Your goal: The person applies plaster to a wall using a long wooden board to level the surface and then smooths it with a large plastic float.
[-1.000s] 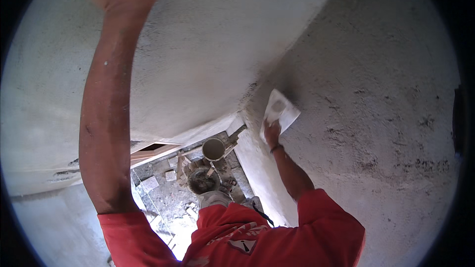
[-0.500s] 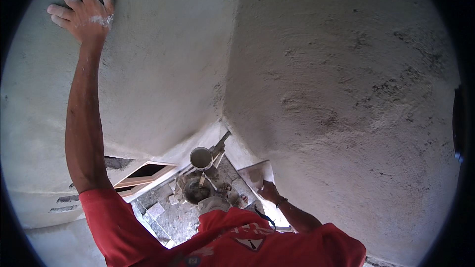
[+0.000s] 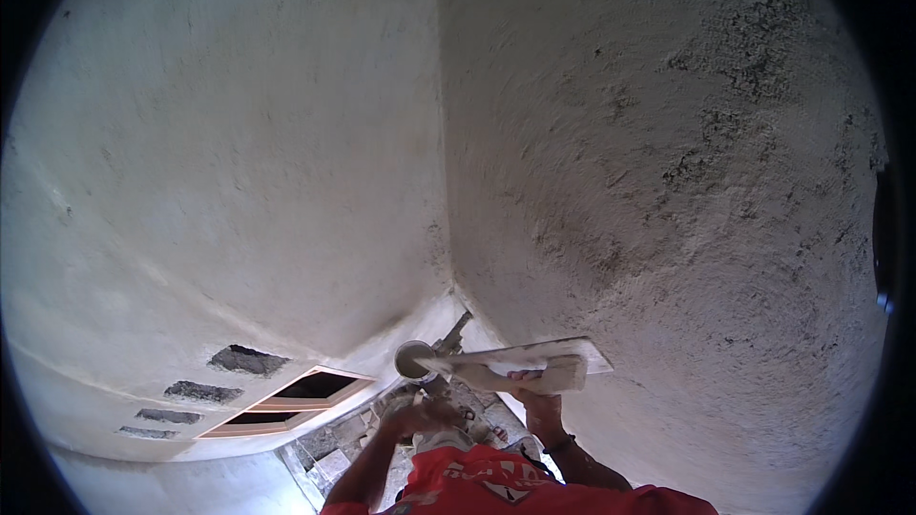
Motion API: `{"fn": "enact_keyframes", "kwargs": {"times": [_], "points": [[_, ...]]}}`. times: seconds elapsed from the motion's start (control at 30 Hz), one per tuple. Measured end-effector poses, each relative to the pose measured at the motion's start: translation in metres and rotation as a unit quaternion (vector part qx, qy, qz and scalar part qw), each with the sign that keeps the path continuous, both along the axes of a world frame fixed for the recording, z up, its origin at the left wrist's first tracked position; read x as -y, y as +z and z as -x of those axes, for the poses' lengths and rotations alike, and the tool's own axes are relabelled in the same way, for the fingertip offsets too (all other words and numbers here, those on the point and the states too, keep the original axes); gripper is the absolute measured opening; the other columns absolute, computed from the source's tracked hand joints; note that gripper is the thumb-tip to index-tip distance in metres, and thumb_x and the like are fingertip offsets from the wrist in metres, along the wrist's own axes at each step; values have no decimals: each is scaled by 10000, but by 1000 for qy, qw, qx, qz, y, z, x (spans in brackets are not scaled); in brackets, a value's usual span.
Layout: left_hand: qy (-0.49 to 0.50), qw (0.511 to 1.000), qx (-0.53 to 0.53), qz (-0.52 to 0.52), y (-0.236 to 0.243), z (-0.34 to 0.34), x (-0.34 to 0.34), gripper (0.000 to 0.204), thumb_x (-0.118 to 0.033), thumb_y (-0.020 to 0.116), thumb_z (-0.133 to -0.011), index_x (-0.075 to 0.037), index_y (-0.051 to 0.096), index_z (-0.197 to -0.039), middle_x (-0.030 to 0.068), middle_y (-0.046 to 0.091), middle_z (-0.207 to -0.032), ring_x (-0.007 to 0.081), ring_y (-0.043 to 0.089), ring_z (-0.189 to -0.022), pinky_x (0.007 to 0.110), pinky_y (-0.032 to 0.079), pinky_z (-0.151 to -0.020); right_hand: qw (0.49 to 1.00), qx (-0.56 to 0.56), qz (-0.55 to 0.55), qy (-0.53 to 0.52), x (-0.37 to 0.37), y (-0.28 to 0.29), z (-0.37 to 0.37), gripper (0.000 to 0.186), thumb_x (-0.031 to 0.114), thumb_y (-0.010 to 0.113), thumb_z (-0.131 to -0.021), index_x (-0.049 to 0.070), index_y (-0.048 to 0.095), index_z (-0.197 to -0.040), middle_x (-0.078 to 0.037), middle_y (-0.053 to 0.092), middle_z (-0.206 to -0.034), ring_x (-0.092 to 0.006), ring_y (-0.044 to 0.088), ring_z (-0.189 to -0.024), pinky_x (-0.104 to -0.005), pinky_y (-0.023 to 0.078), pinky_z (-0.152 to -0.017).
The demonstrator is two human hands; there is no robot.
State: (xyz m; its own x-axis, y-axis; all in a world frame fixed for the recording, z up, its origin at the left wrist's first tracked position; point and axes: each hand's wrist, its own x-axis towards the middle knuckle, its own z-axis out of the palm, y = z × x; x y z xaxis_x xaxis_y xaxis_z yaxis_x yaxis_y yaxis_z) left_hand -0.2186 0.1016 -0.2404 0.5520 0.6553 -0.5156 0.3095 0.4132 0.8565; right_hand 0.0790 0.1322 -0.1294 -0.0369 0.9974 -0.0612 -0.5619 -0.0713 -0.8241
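Observation:
My right hand is wrapped round the handle of a plastering float, low in front of the right wall. The float is tilted, its long flat plate along the far side and its pale, mortar-smeared handle toward me. My left hand is lowered in front of my body, left of the float and apart from it. Motion smears its fingers, so I cannot make out their shape or anything in them. Just beyond, a round bucket stands near the corner, partly behind the float's left end.
Two plastered walls, a paler left one and a rougher right one, meet in a corner. A wooden frame with dark openings sits low left, beside several rough slots. Floor tiles and rubble lie below.
My left hand has come off the left wall and down in front of my body. My right hand has raised and turned the float, moving it away from the wall's foot.

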Motion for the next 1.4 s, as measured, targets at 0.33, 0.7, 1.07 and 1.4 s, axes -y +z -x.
{"fn": "enact_keyframes", "kwargs": {"times": [0.33,0.7,1.07,1.4], "points": [[340,829,433,96,160,-111,-22,422,-312,528,-956,-46,487,-1281,102,561,-1261,248,524,-1170,415,383,-999,963,-254,17,86,-4,70,29,291,-92,553,-837,99,545,-1057,-98,564,-1124,-273,520,-1179,-478,446,-1003],[537,819,202,-24,146,-130,-45,281,-126,629,-863,-12,550,-1108,112,639,-1014,208,639,-840,352,524,-745,915,253,204,238,11,18,-16,143,131,658,-855,17,620,-933,-102,685,-792,-193,678,-735,-331,541,-659],[429,782,64,-446,274,-80,-221,256,-135,650,-874,27,582,-1059,72,644,-862,144,620,-735,286,501,-639,877,459,-108,94,6,87,-20,217,187,661,-849,9,608,-961,-152,689,-803,-234,692,-744,-338,543,-665],[482,781,90,-387,407,-151,-359,388,-350,610,-922,30,625,-998,64,598,-666,160,587,-552,332,449,-458,836,542,-69,46,34,46,-71,171,128,635,-859,4,599,-972,-148,678,-744,-220,688,-673,-320,535,-604]]}}
